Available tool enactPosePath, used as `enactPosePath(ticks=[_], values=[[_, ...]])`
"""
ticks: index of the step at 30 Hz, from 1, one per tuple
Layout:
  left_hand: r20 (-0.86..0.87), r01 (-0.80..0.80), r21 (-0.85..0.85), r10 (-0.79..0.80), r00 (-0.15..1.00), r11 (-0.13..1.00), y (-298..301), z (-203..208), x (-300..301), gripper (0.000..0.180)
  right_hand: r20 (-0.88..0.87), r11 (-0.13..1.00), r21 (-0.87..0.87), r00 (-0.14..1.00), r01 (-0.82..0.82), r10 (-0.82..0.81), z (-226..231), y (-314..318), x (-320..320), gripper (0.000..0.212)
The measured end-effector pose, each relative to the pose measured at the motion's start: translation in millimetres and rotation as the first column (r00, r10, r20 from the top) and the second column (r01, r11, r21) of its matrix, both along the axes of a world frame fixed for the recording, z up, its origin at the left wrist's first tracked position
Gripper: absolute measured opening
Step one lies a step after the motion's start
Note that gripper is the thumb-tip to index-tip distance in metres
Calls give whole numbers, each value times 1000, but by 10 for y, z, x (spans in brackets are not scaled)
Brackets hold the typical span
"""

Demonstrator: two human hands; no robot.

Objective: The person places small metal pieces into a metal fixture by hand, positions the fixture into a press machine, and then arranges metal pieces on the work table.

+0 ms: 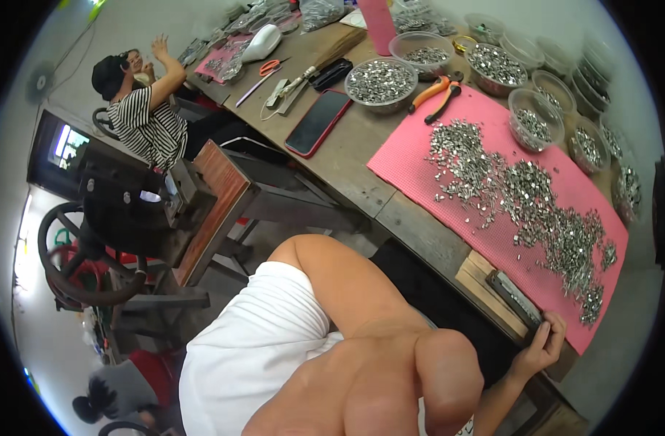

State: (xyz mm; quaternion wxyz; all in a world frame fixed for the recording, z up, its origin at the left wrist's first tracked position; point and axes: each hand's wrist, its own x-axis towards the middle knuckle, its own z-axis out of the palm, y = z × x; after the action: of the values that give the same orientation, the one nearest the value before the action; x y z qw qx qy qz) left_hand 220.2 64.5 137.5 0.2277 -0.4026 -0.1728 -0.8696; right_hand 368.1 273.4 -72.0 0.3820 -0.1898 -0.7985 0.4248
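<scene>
On your bench (427, 229), the pink textured mat (405, 156) bears a long, loose spread of small silvery metal pieces (533, 189). Along the mat's edge nearest you are a pale wooden block (486, 298) and, against it, a slim dark metal bar (512, 296). Your right hand (541, 350) has its fingers bent at that bar's near end, touching it; whether they grip, you cannot tell. Your left hand (390, 389) looms close to the camera, fingers curled, blocking the lower view; its contents cannot be told.

At the mat's far left corner lie orange-and-black-handled pliers (429, 94); left of the mat, a red-edged dark phone (318, 123). Just beyond the pliers, a round clear plastic bowl (377, 107) holds a heap of silvery pieces. Along the mat's far side, a deep clear tub (530, 143) and a wider clear bowl (494, 89) hold more.
</scene>
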Motion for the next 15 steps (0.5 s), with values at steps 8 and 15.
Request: enactPosePath(ticks=[8, 15], values=[[642, -95, 9, 67, 764, 995, 24, 455, 325, 25, 77, 996, 68, 995, 60, -66, 1, 62, 14, 14], [-49, -3, 58, 6, 999, 998, -366, -36, -117, 21, 113, 998, 70, 993, 7, -14, -27, 122, 27, 16]])
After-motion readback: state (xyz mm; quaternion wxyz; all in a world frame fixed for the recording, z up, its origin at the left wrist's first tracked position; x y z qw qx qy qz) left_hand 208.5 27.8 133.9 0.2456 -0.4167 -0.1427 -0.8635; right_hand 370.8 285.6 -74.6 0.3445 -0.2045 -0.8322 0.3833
